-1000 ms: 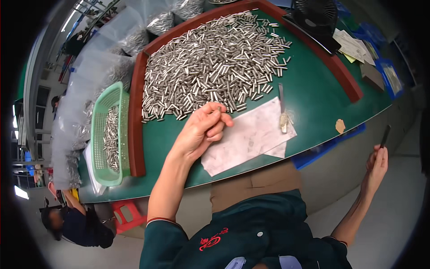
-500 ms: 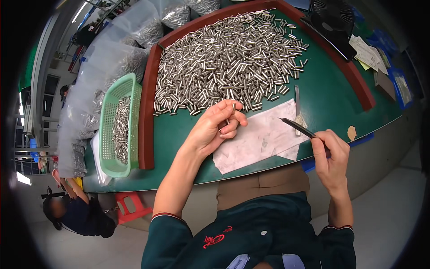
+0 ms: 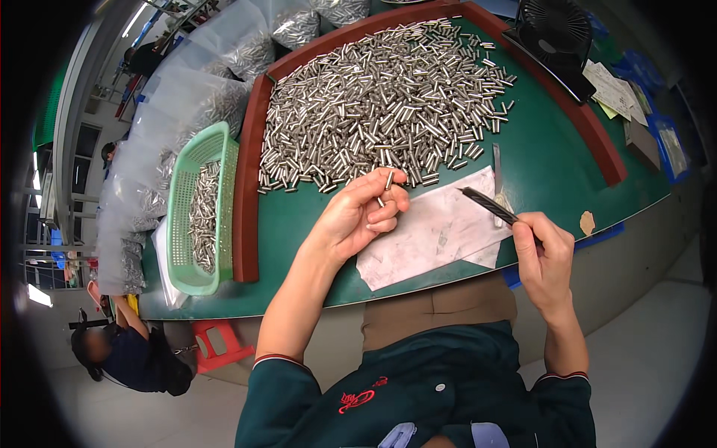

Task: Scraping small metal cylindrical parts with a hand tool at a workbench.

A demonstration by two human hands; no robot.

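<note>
My left hand [image 3: 351, 216] is closed over the near edge of a big heap of short shiny metal pins [image 3: 381, 104]. Its thumb and fingertips pinch one metal pin [image 3: 389, 180], and another pin end seems to show between the lower fingers. To the right, my right hand [image 3: 549, 257] grips a slim black pen-like tool [image 3: 487, 204], its pointed tip aimed left toward the left hand, apart from the pin. Under and between both hands lies a smudged whitish cloth or paper [image 3: 426, 239] on the green tabletop [image 3: 553, 164].
Dark red rails [image 3: 248, 187] border the heap. A green plastic basket [image 3: 224, 201] with more pins stands left, near clear bags of pins [image 3: 205, 104]. A black fan [image 3: 556, 33] and papers [image 3: 612, 89] sit back right. Another person [image 3: 138, 351] is beside a red stool [image 3: 220, 343].
My right hand and the black tool have shifted slightly left and up, and the tool has turned a little. The left hand stays nearly in place, still pinching the pin.
</note>
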